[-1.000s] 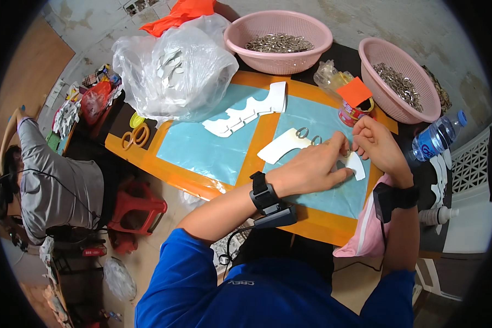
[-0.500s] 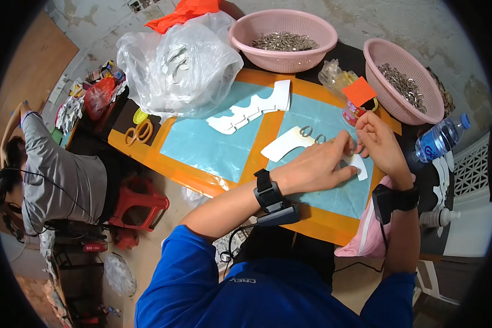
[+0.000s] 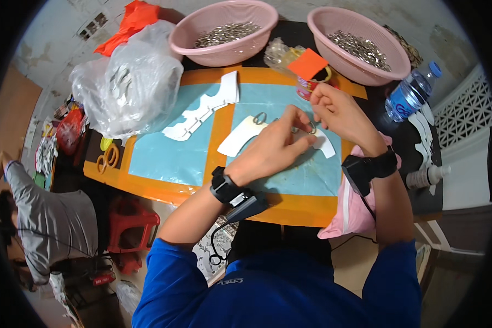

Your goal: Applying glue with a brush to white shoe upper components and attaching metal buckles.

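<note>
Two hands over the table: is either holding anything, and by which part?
The left hand covers part of the white curved piece; whether it grips it cannot be told. The right hand is curled, hiding any hold.

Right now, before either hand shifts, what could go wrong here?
The left hand is right over the white piece and its rings; a sideways brush could knock a ring out of place.

The right hand is close to the can, so a careless swing might tip it.

The pink cloth lies at the table edge by the right wrist device, which could catch and drag it.
</note>
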Action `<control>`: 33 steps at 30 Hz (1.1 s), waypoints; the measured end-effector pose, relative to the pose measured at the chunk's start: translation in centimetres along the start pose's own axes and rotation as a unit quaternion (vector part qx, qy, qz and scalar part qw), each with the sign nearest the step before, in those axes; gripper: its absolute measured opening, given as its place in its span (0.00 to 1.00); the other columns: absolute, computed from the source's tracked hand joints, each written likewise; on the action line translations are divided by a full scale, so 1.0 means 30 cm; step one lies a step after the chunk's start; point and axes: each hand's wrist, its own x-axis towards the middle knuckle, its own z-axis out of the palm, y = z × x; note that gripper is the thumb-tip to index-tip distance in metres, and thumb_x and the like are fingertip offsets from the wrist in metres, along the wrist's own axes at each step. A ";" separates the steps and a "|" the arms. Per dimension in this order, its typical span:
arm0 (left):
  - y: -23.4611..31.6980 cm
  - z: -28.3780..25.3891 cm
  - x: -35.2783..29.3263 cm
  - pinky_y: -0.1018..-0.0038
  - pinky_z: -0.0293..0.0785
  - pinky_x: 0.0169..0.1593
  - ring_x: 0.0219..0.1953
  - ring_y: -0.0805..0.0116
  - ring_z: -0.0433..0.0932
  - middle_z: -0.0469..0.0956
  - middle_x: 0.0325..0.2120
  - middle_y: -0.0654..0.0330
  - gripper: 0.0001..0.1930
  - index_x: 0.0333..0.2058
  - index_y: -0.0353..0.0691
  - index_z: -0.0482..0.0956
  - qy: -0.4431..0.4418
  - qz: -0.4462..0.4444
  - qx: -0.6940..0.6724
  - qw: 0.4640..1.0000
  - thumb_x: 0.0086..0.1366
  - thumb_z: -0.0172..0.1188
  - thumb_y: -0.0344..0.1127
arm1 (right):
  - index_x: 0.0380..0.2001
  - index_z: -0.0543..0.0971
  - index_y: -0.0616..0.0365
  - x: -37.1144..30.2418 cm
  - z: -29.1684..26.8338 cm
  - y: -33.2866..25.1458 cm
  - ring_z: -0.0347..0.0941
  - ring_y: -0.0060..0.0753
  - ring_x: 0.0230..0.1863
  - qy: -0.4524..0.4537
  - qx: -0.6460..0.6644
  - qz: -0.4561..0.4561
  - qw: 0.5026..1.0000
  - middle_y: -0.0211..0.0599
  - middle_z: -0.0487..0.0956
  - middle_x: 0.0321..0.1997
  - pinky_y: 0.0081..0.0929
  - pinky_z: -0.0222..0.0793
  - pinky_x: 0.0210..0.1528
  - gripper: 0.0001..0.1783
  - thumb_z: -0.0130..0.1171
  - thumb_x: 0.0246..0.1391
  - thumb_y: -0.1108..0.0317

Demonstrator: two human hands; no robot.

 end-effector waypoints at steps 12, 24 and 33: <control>-0.009 0.007 0.008 0.83 0.65 0.26 0.28 0.82 0.73 0.79 0.47 0.58 0.14 0.51 0.41 0.64 0.019 -0.024 -0.070 0.997 0.74 0.57 0.37 | 0.31 0.75 0.64 -0.019 -0.008 -0.036 0.83 0.34 0.27 -0.006 -0.033 0.011 0.999 0.42 0.82 0.22 0.30 0.75 0.31 0.03 0.54 0.53 0.76; 0.014 -0.021 0.018 0.86 0.61 0.17 0.19 0.81 0.74 0.84 0.43 0.53 0.09 0.47 0.41 0.65 0.091 -0.062 -0.189 0.976 0.75 0.53 0.34 | 0.29 0.77 0.64 -0.021 -0.011 -0.042 0.81 0.36 0.24 -0.003 -0.065 0.002 0.998 0.43 0.81 0.21 0.32 0.72 0.29 0.04 0.58 0.49 0.74; -0.001 0.007 0.014 0.83 0.66 0.24 0.23 0.83 0.70 0.85 0.40 0.57 0.09 0.48 0.39 0.65 0.054 -0.018 -0.041 0.998 0.75 0.52 0.33 | 0.30 0.76 0.65 -0.022 -0.012 -0.043 0.81 0.32 0.24 -0.010 -0.033 0.027 0.999 0.44 0.82 0.22 0.30 0.73 0.30 0.04 0.57 0.51 0.75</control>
